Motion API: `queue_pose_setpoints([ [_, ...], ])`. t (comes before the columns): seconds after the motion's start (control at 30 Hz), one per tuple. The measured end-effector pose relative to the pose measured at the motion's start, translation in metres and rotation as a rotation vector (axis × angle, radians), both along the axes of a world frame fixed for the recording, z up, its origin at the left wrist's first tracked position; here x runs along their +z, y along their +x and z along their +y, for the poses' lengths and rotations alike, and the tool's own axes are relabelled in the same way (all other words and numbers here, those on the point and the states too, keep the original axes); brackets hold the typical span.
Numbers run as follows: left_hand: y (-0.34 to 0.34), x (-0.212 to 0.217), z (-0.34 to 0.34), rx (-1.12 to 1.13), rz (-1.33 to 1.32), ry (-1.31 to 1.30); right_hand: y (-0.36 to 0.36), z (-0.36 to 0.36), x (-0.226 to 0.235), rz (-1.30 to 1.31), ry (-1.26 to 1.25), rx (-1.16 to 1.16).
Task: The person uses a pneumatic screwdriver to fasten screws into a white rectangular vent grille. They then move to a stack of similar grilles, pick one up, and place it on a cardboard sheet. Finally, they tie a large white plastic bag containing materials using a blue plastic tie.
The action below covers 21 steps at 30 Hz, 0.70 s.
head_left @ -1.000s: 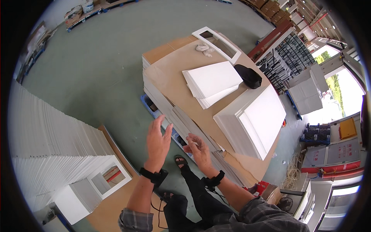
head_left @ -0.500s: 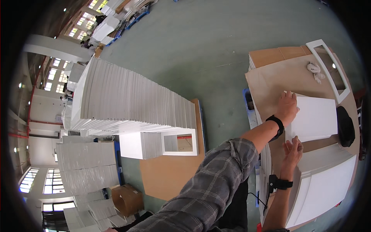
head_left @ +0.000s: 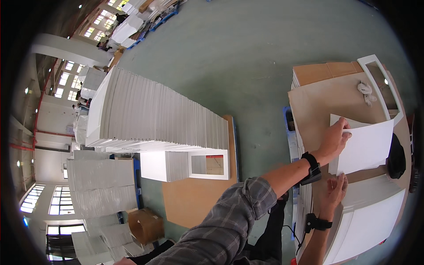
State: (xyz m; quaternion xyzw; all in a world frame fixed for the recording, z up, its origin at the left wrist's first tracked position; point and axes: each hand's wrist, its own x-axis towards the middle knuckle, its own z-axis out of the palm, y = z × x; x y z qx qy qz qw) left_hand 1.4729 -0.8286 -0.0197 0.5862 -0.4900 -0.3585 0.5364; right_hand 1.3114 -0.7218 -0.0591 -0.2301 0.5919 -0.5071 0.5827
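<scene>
A white sheet (head_left: 371,143) is raised at a slant over another white sheet (head_left: 340,120) that lies on the brown board. My left hand (head_left: 336,139) pinches the raised sheet's left edge near its upper corner. Lower down, my right hand (head_left: 336,191) has its fingertips closed at the sheet's lower left corner. Just below that hand stands a stack of white panels (head_left: 371,221). A black soft item (head_left: 395,152), perhaps a cap, lies at the sheet's right edge, partly covered by it.
A white frame (head_left: 375,84) and a crumpled white bundle (head_left: 365,92) rest on the brown board (head_left: 318,99). To the left stands a long row of upright white panels (head_left: 163,115) on a pallet, with a brown carton (head_left: 145,226) beyond. A dark cable (head_left: 291,229) hangs beside my right forearm.
The white sheet has come up off the one beneath, swinging slightly upward and right, so the lower sheet's corner shows. Both hands have moved with it. The whole view has shifted a little.
</scene>
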Motion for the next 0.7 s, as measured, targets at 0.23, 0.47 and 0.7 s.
queue_pose_setpoints([
  [0.23,0.064,0.004,0.182,0.023,0.509,0.240,0.011,0.067,0.036,0.047,-0.154,0.314],
  [0.47,0.113,-0.080,0.371,0.336,0.702,0.456,0.035,0.138,0.002,0.387,0.057,1.096],
  [0.7,0.125,-0.177,0.502,0.730,1.139,0.616,0.098,0.196,-0.083,0.321,0.180,1.116],
])
